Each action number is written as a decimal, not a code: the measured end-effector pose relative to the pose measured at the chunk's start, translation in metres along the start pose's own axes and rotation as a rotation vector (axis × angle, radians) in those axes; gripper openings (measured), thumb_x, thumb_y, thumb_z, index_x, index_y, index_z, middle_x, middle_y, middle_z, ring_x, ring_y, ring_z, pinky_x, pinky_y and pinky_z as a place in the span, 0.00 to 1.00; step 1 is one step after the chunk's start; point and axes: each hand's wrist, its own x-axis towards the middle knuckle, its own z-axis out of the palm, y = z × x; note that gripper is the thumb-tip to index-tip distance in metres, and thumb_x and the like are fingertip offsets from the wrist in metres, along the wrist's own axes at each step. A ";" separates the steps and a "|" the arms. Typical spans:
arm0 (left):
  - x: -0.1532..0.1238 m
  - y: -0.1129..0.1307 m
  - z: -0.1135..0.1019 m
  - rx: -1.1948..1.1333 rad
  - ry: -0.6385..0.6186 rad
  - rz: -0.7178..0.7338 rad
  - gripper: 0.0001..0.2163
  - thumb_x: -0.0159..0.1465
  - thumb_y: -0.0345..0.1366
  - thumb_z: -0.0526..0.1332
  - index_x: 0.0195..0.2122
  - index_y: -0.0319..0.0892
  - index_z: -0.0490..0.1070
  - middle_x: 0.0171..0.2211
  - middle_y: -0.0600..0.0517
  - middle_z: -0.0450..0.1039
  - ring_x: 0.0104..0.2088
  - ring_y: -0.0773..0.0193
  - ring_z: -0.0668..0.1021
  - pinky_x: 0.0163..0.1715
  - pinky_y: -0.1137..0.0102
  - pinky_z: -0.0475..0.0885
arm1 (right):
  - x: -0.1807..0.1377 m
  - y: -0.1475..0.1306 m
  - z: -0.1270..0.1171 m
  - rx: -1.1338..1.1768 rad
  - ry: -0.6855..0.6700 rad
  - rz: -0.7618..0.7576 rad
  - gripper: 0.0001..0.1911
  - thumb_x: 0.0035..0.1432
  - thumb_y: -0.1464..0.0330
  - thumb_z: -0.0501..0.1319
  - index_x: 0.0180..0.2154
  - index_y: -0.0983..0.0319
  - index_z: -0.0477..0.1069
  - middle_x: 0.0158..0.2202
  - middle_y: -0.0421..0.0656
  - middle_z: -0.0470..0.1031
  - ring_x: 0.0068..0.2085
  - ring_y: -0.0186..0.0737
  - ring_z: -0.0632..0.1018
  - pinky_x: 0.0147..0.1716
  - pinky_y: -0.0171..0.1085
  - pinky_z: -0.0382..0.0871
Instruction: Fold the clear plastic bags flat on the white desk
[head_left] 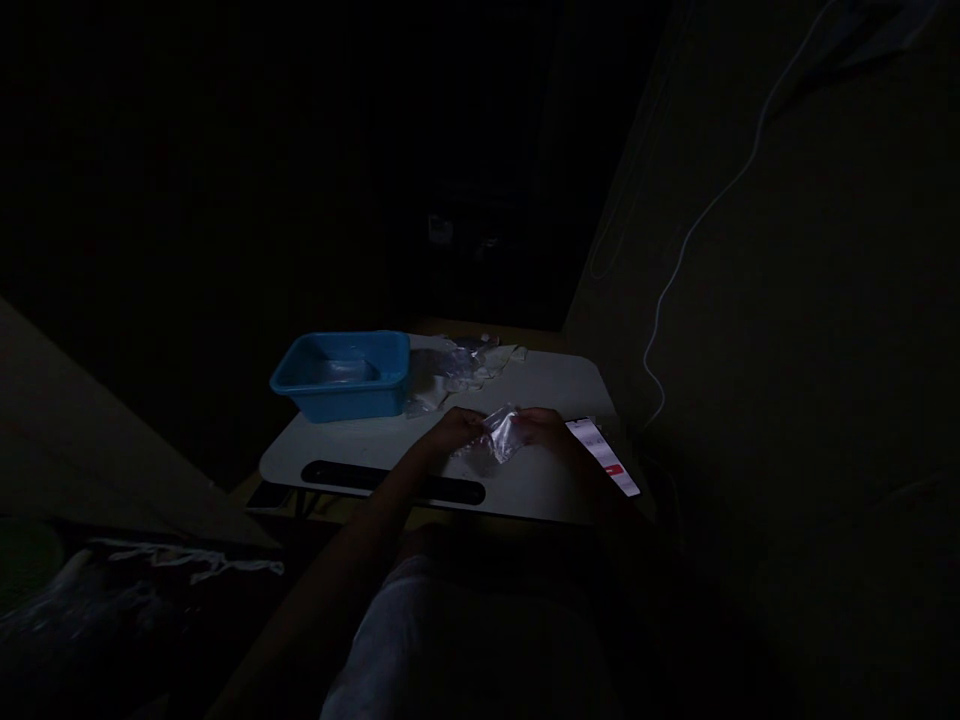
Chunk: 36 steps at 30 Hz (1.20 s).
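A clear, shiny plastic bag (504, 432) is stretched between my two hands above the white table. My left hand (459, 428) grips its left side with the fingers closed. On the other side, my right hand (541, 426) pinches the plastic near its top right. Dim light hides the fingertips and anything inside the bag. Behind my hands lies a loose heap of clear plastic bags (469, 368). A blue plastic basin (349, 402) stands to the left of the heap, with something clear inside it.
The small white folding table (555, 385) has a dark slot (394, 481) along its front edge. A lit phone (604, 458) lies at its right side. A white cable (679, 262) hangs down the right wall. Surroundings are very dark.
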 end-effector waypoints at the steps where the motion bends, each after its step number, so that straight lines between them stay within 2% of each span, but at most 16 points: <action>1: -0.001 -0.003 0.001 -0.017 0.052 0.010 0.10 0.48 0.39 0.62 0.22 0.35 0.72 0.16 0.55 0.68 0.19 0.71 0.67 0.21 0.76 0.61 | 0.000 0.005 0.000 -0.037 -0.009 0.018 0.18 0.40 0.55 0.62 0.29 0.63 0.73 0.23 0.40 0.74 0.23 0.33 0.73 0.21 0.31 0.64; 3: -0.005 -0.006 0.003 -0.044 0.148 0.026 0.11 0.49 0.40 0.61 0.23 0.35 0.71 0.17 0.55 0.68 0.19 0.71 0.68 0.21 0.76 0.62 | -0.001 0.011 0.002 -0.100 0.008 0.021 0.16 0.42 0.56 0.62 0.28 0.63 0.73 0.21 0.40 0.74 0.23 0.33 0.73 0.19 0.29 0.61; 5: -0.008 -0.007 0.003 -0.049 0.194 0.035 0.11 0.50 0.41 0.60 0.23 0.36 0.71 0.17 0.55 0.68 0.19 0.71 0.68 0.21 0.76 0.62 | -0.003 0.011 0.005 -0.130 0.055 -0.013 0.14 0.43 0.58 0.60 0.26 0.62 0.72 0.21 0.39 0.74 0.22 0.32 0.72 0.18 0.29 0.59; 11: -0.011 -0.005 0.002 0.004 0.203 0.047 0.10 0.52 0.39 0.59 0.22 0.37 0.69 0.16 0.56 0.67 0.19 0.71 0.69 0.21 0.76 0.63 | -0.012 -0.002 0.015 -0.132 0.158 -0.113 0.15 0.47 0.58 0.56 0.23 0.63 0.71 0.23 0.40 0.74 0.25 0.33 0.72 0.24 0.30 0.62; 15: -0.010 -0.007 0.002 -0.032 0.248 0.031 0.10 0.52 0.39 0.58 0.23 0.37 0.69 0.17 0.56 0.67 0.19 0.70 0.69 0.21 0.75 0.63 | -0.010 0.002 0.019 -0.114 0.095 -0.127 0.14 0.44 0.57 0.60 0.23 0.63 0.72 0.24 0.40 0.75 0.27 0.37 0.73 0.26 0.33 0.63; 20: -0.008 -0.013 0.000 -0.025 0.252 0.081 0.12 0.52 0.42 0.57 0.23 0.36 0.68 0.18 0.56 0.67 0.19 0.71 0.68 0.20 0.75 0.61 | -0.003 0.011 0.024 -0.126 0.106 -0.161 0.13 0.40 0.59 0.62 0.22 0.63 0.70 0.23 0.40 0.74 0.27 0.38 0.73 0.26 0.34 0.63; 26: -0.009 -0.012 0.002 -0.036 0.275 0.048 0.10 0.52 0.41 0.57 0.22 0.37 0.67 0.15 0.59 0.63 0.16 0.74 0.63 0.17 0.77 0.57 | -0.001 0.013 0.026 0.024 0.100 -0.187 0.16 0.41 0.58 0.61 0.31 0.62 0.72 0.29 0.42 0.76 0.31 0.40 0.74 0.29 0.35 0.65; 36: -0.011 -0.010 0.004 -0.011 0.278 0.063 0.09 0.52 0.38 0.55 0.21 0.38 0.66 0.16 0.58 0.65 0.17 0.73 0.64 0.18 0.77 0.58 | -0.001 0.022 0.027 -0.081 0.079 -0.169 0.15 0.41 0.58 0.61 0.29 0.63 0.71 0.26 0.40 0.75 0.29 0.38 0.74 0.26 0.33 0.65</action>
